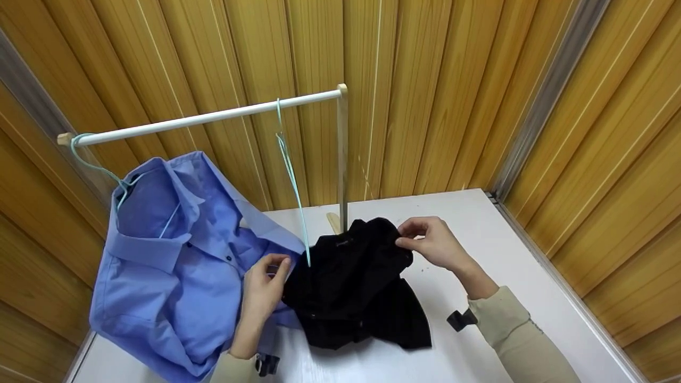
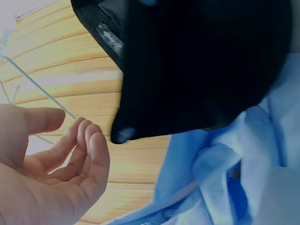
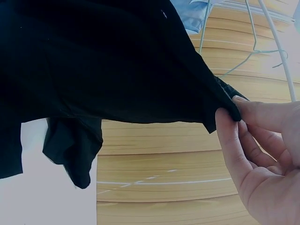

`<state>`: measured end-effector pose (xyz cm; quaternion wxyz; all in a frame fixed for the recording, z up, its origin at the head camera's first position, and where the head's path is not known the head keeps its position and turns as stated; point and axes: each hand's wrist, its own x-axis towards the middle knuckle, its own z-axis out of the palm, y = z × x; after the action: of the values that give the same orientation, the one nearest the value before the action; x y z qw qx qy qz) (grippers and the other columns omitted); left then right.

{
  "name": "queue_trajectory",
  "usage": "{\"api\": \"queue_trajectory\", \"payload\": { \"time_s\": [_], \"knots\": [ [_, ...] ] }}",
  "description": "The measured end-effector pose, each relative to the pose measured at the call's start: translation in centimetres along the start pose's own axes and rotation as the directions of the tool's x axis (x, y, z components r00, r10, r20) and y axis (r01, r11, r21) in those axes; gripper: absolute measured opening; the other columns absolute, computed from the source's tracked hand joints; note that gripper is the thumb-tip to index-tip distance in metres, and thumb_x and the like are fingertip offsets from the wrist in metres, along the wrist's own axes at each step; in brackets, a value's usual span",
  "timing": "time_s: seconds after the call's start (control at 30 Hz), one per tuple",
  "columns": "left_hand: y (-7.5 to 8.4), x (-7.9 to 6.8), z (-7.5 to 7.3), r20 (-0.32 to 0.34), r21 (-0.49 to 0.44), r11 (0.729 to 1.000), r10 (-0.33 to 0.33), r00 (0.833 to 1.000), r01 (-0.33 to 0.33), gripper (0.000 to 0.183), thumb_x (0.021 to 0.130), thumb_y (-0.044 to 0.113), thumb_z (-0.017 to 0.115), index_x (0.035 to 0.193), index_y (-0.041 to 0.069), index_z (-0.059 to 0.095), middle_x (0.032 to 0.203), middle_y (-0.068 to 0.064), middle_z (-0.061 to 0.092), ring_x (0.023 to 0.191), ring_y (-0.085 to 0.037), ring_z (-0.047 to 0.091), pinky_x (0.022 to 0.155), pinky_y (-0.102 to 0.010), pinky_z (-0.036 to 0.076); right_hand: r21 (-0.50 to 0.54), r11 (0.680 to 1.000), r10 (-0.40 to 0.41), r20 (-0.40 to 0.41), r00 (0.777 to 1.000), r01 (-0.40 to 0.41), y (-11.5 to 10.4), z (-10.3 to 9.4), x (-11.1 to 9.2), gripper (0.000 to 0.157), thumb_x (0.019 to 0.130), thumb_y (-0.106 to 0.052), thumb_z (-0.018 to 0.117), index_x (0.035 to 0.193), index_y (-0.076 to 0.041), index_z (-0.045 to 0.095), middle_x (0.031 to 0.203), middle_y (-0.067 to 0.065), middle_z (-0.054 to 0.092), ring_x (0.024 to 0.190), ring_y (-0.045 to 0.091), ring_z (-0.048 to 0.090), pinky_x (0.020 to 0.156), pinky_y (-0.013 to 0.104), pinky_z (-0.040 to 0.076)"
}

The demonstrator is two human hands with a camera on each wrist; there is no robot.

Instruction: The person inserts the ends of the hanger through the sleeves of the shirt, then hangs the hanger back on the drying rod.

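Observation:
A crumpled black garment [image 1: 351,282] with a small label inside its top edge is bunched in front of the rack. My right hand [image 1: 433,244] pinches its upper edge between thumb and index finger; the right wrist view shows the edge [image 3: 224,105] at the fingertips. My left hand [image 1: 264,290] is at the garment's left side, its fingers loosely bent. In the left wrist view, thumb and fingertips are apart, beside the garment's corner [image 2: 123,135]. A pale green wire hanger [image 1: 295,186] hangs from the rail, its lower end overlapping the garment.
A blue collared shirt [image 1: 170,276] hangs on another pale green hanger [image 1: 101,167] at the left. Both hangers share a white rail [image 1: 213,115] with an upright post [image 1: 342,159]. The white table [image 1: 452,207] is bordered by wood-patterned walls [image 1: 425,96].

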<state>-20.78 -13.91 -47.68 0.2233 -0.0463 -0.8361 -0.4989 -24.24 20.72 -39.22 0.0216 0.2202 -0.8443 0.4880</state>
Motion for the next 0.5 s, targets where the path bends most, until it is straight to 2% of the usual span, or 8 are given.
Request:
{"api": "queue_trajectory", "payload": {
  "time_s": [0.1,0.23,0.33,0.5],
  "knots": [
    [0.9,0.1,-0.1,-0.059,-0.041,0.997,0.063,0.996,-0.066,0.017,0.093,0.024,0.066,0.094,0.008,0.073,0.086,0.003,0.068,0.078,-0.012,0.064,0.067,-0.027,0.052,-0.004,1.0,0.006,0.001,1.0,-0.006,-0.1,0.0,0.0,0.009,0.086,-0.004,0.071,0.093,0.002,0.069,0.089,0.012,0.068,0.085,0.027,0.064,0.071,0.029,0.052],
    [2.4,0.2,-0.2,-0.12,-0.097,0.982,0.152,0.981,-0.163,0.011,0.092,0.02,0.067,0.091,0.01,0.072,0.083,0.004,0.067,0.076,-0.011,0.062,0.068,-0.025,0.051,-0.008,1.0,0.002,0.007,1.0,-0.002,-0.1,0.0,-0.1,0.01,0.086,-0.004,0.071,0.093,0.002,0.069,0.09,0.012,0.068,0.086,0.027,0.064,0.072,0.029,0.052],
    [4.2,0.0,-0.5,-0.133,-0.146,0.965,0.197,0.971,-0.216,0.006,0.092,0.013,0.066,0.093,0.008,0.071,0.084,0.001,0.066,0.077,-0.013,0.062,0.069,-0.028,0.052,-0.01,1.0,0.001,0.01,1.0,-0.001,-0.1,0.0,-0.2,0.01,0.086,-0.004,0.071,0.094,0.002,0.07,0.091,0.012,0.068,0.086,0.027,0.064,0.072,0.03,0.052],
    [7.4,-0.3,-0.9,-0.125,-0.2,0.946,0.233,0.964,-0.255,0.006,0.089,0.004,0.068,0.094,0.003,0.07,0.085,-0.004,0.064,0.077,-0.018,0.061,0.069,-0.03,0.052,-0.025,1.0,-0.001,0.013,1.0,0.001,-0.4,-0.1,-0.3,0.01,0.087,-0.005,0.07,0.095,0.001,0.07,0.091,0.012,0.068,0.087,0.026,0.063,0.072,0.032,0.051]
  ]
}}
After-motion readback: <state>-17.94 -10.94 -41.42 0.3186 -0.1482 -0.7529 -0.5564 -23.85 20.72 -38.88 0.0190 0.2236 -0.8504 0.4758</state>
